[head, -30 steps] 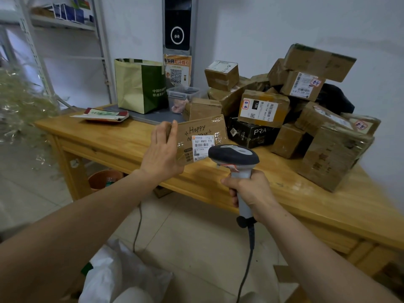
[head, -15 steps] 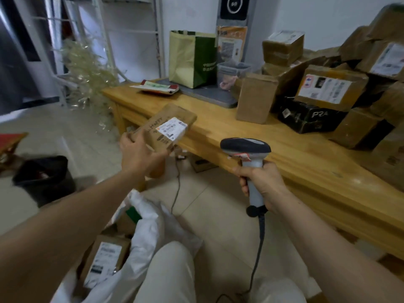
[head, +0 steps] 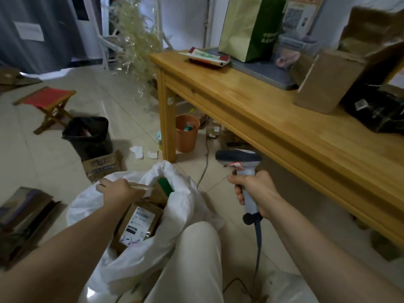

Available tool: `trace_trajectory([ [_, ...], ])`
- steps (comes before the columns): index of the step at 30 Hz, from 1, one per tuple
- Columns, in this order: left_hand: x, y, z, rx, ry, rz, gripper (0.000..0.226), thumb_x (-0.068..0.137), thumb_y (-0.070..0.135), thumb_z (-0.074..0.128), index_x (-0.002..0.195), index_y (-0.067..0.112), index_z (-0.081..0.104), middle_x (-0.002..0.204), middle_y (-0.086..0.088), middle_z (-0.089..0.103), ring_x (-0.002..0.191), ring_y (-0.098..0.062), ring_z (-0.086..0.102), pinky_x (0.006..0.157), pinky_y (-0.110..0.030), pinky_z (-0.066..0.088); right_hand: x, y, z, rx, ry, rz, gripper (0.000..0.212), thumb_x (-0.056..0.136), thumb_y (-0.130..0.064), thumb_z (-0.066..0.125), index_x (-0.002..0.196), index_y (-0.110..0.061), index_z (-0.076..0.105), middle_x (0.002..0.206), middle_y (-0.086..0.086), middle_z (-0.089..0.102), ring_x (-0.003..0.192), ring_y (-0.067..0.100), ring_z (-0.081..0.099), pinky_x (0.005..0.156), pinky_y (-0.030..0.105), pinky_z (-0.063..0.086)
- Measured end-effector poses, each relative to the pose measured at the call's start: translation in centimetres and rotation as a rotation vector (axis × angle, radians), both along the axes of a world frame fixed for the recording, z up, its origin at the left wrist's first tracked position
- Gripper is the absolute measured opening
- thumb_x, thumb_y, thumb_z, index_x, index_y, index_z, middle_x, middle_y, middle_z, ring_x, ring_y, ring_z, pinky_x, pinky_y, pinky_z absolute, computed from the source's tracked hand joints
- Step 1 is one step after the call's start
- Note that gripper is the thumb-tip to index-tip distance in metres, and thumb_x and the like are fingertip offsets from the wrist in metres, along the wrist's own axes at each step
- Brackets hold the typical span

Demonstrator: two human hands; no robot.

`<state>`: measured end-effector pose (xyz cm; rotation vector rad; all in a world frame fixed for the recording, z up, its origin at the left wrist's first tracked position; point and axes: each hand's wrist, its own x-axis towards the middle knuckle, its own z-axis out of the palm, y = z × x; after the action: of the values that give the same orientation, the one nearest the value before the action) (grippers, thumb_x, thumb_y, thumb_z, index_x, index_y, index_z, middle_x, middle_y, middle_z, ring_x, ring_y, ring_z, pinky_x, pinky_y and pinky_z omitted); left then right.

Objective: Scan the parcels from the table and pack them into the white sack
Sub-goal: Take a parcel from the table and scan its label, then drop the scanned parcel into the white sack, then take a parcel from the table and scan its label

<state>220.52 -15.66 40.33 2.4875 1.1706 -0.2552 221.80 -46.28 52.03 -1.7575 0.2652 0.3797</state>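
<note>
White sack (head: 185, 206) stands open on the floor by your knee. Your left hand (head: 121, 191) is over its mouth, fingers closed on a flat cardboard parcel (head: 141, 187) seen edge-on. Your right hand (head: 255, 193), well apart from the left, is wrapped round the handle of the barcode scanner (head: 238, 157), which is held clear of the wooden table (head: 273, 136).

Recommended: lay the parcel flat on the labelled box (head: 140, 224) already inside, not on end, so the sack fills evenly. Release it only once it is below the rim. Keep the scanner cable (head: 259, 243) away from the sack mouth.

Deficiencies of view: the parcel in hand is blurred and mostly behind your fingers. Its label cannot be confirmed, though it appears to be a thin carton. A green item (head: 166, 185) deeper in the sack cannot be identified. The parcels on the table, among them a brown box (head: 328, 82) and a black one (head: 380, 110), are cut off at the right edge.
</note>
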Motion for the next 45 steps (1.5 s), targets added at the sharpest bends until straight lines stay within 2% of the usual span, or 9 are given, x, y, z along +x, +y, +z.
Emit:
trace_trajectory([
  [3,1.0,-0.1,-1.0,-0.043,0.052,0.100,0.106,0.067,0.071,0.070,0.144,0.008,0.034,0.153,-0.024,0.009,0.142,-0.037,0.008,0.113,-0.046,0.019,0.4,0.4,-0.9,-0.017,0.008,-0.001,0.014,0.082,-0.007,0.072,0.074,-0.007,0.061,0.048,0.004,0.055,0.040,0.014,0.049,0.040,0.023,0.043],
  [5,1.5,-0.5,-1.9,-0.130,0.069,0.113,0.121,0.067,0.066,0.074,0.153,0.010,0.010,0.157,-0.025,-0.009,0.146,-0.040,-0.004,0.116,-0.051,0.010,0.7,0.5,-1.4,-0.026,0.019,-0.009,0.015,0.082,-0.007,0.072,0.072,-0.007,0.061,0.048,0.004,0.056,0.039,0.015,0.049,0.040,0.023,0.042],
  [8,1.7,-1.8,-2.9,-0.248,0.021,0.020,0.119,0.074,0.055,0.074,0.153,0.017,-0.006,0.155,-0.024,-0.023,0.145,-0.042,-0.011,0.116,-0.055,0.010,1.0,0.5,-1.8,-0.008,0.035,-0.029,0.014,0.081,-0.008,0.072,0.073,-0.007,0.061,0.047,0.003,0.056,0.038,0.014,0.050,0.040,0.022,0.043],
  [12,3.0,-5.6,-0.6,-0.176,-0.033,-0.205,0.106,0.081,0.060,0.063,0.154,0.017,-0.001,0.157,-0.022,-0.016,0.146,-0.039,-0.007,0.117,-0.047,0.012,1.2,-0.2,-1.4,0.024,0.030,-0.099,0.015,0.081,-0.009,0.073,0.076,-0.006,0.060,0.046,0.003,0.056,0.037,0.013,0.050,0.039,0.024,0.043],
  [17,6.4,-13.9,6.2,-0.162,-0.454,-0.517,0.085,0.083,0.041,0.068,0.150,0.017,0.020,0.156,-0.017,0.000,0.144,-0.037,0.005,0.117,-0.042,0.022,0.8,-3.3,0.9,0.052,-0.046,-0.246,0.018,0.083,-0.011,0.072,0.073,-0.005,0.058,0.045,0.003,0.054,0.037,0.013,0.048,0.040,0.023,0.043],
  [26,9.0,-34.8,17.9,-0.171,-0.818,-1.060,0.077,0.084,0.036,0.068,0.148,0.019,0.030,0.150,-0.011,0.028,0.137,-0.030,0.028,0.110,-0.039,0.031,-2.8,-16.0,8.7,0.079,-0.294,-0.713,0.013,0.083,-0.006,0.068,0.074,-0.007,0.058,0.056,0.005,0.055,0.041,0.014,0.051,0.042,0.023,0.044],
  [34,7.9,-48.9,24.9,-0.206,-0.863,-1.412,0.073,0.087,0.031,0.065,0.149,0.018,0.030,0.147,-0.009,0.037,0.135,-0.028,0.034,0.105,-0.038,0.035,-6.9,-27.5,14.1,0.177,-0.461,-0.988,0.023,0.082,0.002,0.063,0.065,-0.006,0.050,0.052,0.007,0.050,0.040,0.018,0.046,0.044,0.026,0.040],
  [41,6.4,-59.9,29.7,-0.146,-0.874,-1.724,0.037,0.094,0.014,0.053,0.130,0.017,0.055,0.130,-0.008,0.056,0.118,-0.028,0.053,0.093,-0.036,0.046,-9.7,-35.1,15.3,0.257,-0.525,-1.171,0.018,0.082,0.000,0.065,0.069,-0.006,0.054,0.056,0.008,0.056,0.047,0.020,0.053,0.048,0.029,0.046],
  [45,5.3,-65.4,30.3,-0.044,-0.710,-1.849,0.063,0.090,0.002,0.054,0.147,0.017,0.032,0.149,-0.011,0.037,0.136,-0.028,0.037,0.106,-0.037,0.036,-10.6,-38.3,14.1,0.288,-0.499,-1.218,0.019,0.081,0.002,0.064,0.068,-0.006,0.053,0.057,0.009,0.055,0.049,0.021,0.052,0.049,0.031,0.043],
])
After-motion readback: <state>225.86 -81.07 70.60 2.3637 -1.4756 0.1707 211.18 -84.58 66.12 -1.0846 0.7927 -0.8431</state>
